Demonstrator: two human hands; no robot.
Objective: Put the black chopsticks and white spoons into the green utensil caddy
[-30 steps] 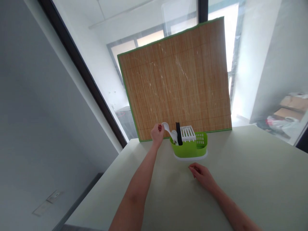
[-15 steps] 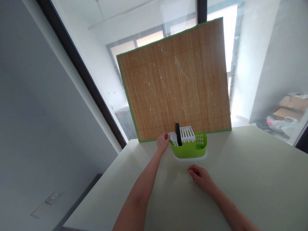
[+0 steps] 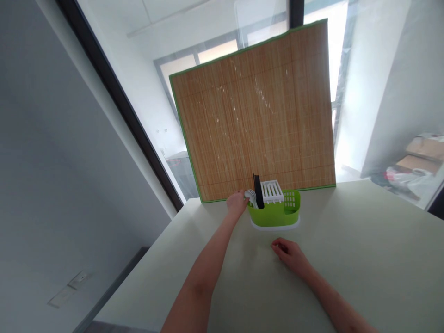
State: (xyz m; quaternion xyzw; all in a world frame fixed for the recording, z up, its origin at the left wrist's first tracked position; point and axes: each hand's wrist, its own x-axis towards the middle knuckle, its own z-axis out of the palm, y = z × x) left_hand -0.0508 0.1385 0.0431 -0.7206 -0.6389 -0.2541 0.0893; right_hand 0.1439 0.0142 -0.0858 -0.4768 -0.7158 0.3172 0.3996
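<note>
At the left end of a green caddy [image 3: 272,217] on a white base, my left hand [image 3: 237,202] is closed around the edge of several white spoons [image 3: 251,198]. Its thumb shows in front; the other fingers are partly hidden. The spoons stand tilted in the caddy's left compartment. Beside them a black upright piece [image 3: 258,192] leans, with thin dark sticks behind it. A white slotted rack [image 3: 272,190] sits over the caddy's middle. My right hand [image 3: 289,253] rests on the table in front of the caddy, loosely curled, thumb and forefinger together, with nothing visible in it.
A bamboo mat [image 3: 256,115] with green edging leans upright on the glass behind the caddy. The pale table [image 3: 360,240] extends to both sides. A grey wall [image 3: 69,185] runs along the left. Cardboard boxes [image 3: 426,148] lie beyond the glass at right.
My left hand has shifted slightly right against the spoons, and its thumb now shows in front of them. My right hand has stayed in place. The view has tilted slightly.
</note>
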